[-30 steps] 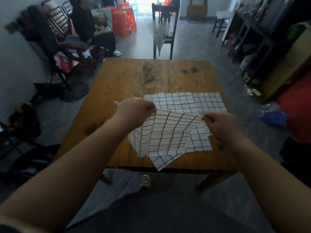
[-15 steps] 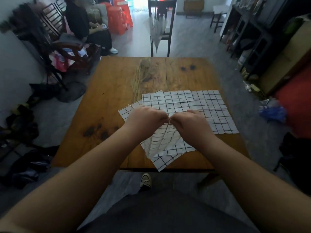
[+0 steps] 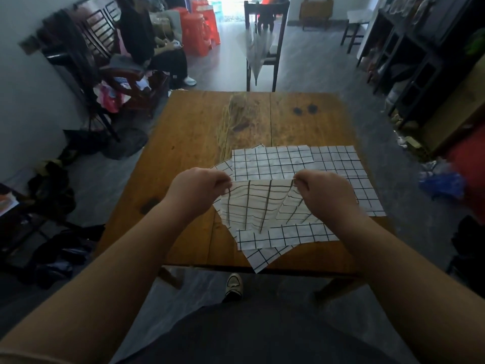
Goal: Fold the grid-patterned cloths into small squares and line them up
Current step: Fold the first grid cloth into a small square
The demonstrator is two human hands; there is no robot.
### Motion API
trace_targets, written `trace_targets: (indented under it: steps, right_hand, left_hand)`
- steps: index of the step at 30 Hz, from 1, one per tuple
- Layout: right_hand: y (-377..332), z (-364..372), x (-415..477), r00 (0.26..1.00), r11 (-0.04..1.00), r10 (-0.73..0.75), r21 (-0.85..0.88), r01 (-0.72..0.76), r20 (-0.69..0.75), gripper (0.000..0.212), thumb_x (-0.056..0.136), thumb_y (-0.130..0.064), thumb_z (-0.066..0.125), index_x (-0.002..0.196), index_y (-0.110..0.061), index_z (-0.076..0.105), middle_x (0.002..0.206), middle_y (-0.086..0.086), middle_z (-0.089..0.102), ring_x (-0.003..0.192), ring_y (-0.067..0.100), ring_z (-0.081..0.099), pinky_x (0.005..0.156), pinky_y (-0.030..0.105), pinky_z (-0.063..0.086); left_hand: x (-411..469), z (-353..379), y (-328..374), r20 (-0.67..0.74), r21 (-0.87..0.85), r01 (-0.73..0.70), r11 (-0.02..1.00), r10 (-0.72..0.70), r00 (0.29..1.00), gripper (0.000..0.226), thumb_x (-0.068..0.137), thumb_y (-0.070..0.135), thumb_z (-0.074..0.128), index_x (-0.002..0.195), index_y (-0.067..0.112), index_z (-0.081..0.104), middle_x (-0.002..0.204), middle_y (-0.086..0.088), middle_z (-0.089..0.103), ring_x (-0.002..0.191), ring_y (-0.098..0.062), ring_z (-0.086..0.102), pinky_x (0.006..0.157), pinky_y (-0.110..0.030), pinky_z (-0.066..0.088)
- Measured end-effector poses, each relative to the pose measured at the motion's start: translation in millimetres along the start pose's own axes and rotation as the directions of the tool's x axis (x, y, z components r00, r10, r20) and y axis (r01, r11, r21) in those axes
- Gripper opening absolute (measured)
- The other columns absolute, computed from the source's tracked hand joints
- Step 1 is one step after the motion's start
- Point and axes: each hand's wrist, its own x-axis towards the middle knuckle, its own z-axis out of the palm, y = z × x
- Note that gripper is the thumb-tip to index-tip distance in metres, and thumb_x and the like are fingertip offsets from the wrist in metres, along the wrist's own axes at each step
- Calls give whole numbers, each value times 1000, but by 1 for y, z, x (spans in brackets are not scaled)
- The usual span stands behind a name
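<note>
Your left hand (image 3: pixel 199 187) and right hand (image 3: pixel 322 193) show you only their backs. The fingertips curl under, so each pinch on a top corner of the held cloth (image 3: pixel 252 203) is mostly out of sight. That cloth's grid lines are smeared by blur, and you cannot tell how many layers it has. It covers the middle of the flat cloths (image 3: pixel 273 164) on the table (image 3: pixel 189 127), and your right wrist hides more, so their count stays unclear. Both forearms run off the lower edge.
</note>
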Motion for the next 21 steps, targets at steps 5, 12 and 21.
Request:
trace_targets:
  steps: [5,12,21]
  right_hand:
    - [2,2,4,998,997,63,48,-63,-1,23,104,-31,47,105,-24,69,82,-4,70,74,20,65,65,37,54]
    - [-3,-1,4,988,954,125,283,-95,-89,19,103,-32,51,110,-25,68,84,-6,70,76,14,65,66,37,56]
    - [-11,-17,-10,997,861,21,508,22,-79,22,101,-20,54,119,-24,65,97,-13,70,85,-4,65,71,18,53]
  left_hand:
    - [-6,-7,11,148,-201,1,980,30,988,21,97,40,58,102,28,75,85,17,73,76,-2,68,79,-34,61]
    - [5,-15,34,235,-328,-28,944,110,966,25,101,41,53,107,26,73,90,17,72,83,1,67,85,-34,60]
    - [38,-7,67,33,-258,-142,956,155,987,47,98,29,63,143,30,50,145,6,52,137,-13,42,113,-35,36]
